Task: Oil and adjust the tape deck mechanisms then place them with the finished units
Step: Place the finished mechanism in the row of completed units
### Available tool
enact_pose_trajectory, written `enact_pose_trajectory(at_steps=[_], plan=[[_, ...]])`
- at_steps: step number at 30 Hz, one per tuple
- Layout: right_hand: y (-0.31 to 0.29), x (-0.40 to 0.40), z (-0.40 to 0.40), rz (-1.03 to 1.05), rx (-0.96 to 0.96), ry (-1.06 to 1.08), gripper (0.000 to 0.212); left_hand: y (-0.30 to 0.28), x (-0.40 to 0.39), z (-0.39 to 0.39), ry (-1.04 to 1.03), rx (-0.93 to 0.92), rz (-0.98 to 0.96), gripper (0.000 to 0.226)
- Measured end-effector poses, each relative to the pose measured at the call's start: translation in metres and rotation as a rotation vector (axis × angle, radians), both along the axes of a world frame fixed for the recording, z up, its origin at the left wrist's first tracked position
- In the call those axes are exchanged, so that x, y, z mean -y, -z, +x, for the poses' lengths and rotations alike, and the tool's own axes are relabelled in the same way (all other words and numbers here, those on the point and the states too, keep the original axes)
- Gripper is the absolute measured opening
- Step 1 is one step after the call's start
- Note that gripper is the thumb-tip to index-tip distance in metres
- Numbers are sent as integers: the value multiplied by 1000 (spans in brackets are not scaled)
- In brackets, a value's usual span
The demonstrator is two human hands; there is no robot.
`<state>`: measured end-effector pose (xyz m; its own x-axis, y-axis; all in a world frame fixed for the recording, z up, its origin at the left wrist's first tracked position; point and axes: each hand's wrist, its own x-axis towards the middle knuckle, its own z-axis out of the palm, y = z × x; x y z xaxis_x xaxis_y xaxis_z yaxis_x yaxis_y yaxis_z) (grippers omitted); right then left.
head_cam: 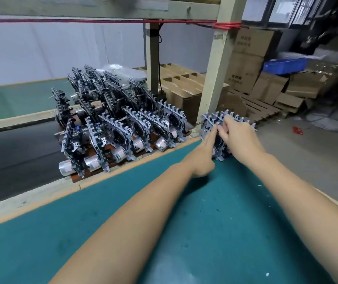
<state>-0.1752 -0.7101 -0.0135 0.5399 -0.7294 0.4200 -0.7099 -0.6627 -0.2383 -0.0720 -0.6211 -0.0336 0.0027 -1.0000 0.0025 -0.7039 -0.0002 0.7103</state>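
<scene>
A small cluster of tape deck mechanisms point(211, 124) stands on edge at the far right corner of the green bench point(215, 218), beside a wooden post. My left hand point(205, 154) reaches to it with straight fingers laid against the nearest unit's face. My right hand point(238, 134) lies over the cluster's top, fingers curled round the units' upper edges. A large batch of mechanisms point(119, 124) with silver motors stands in leaning rows on a brown board to the left, past the bench's wooden lip.
A wooden post point(215, 78) rises just behind the cluster. A dark conveyor belt point(14, 152) runs at the left. Cardboard boxes point(250, 58), a blue bin point(285, 64) and a pallet lie beyond the bench's right edge, on the floor.
</scene>
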Motion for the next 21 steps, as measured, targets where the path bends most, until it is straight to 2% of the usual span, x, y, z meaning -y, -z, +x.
enact_pose_trajectory(at_steps=[5,8,10,11,17,21], plan=[[-16,-17,1,-180,-197,135,30,-4,-5,-7,-81,-103,30,89],[-30,-53,7,-270,-84,86,26,-22,-26,-5,-256,-123,-62,62],[-35,-90,13,-195,42,-32,22,-36,-55,0,-418,-100,-171,30],[-36,-111,17,-128,93,-104,22,-40,-74,4,-478,-91,-222,21],[-31,-259,51,223,287,-512,21,-41,-243,25,-640,-38,-390,23],[-12,-365,70,343,247,-773,24,-19,-364,23,-845,-82,-373,20]])
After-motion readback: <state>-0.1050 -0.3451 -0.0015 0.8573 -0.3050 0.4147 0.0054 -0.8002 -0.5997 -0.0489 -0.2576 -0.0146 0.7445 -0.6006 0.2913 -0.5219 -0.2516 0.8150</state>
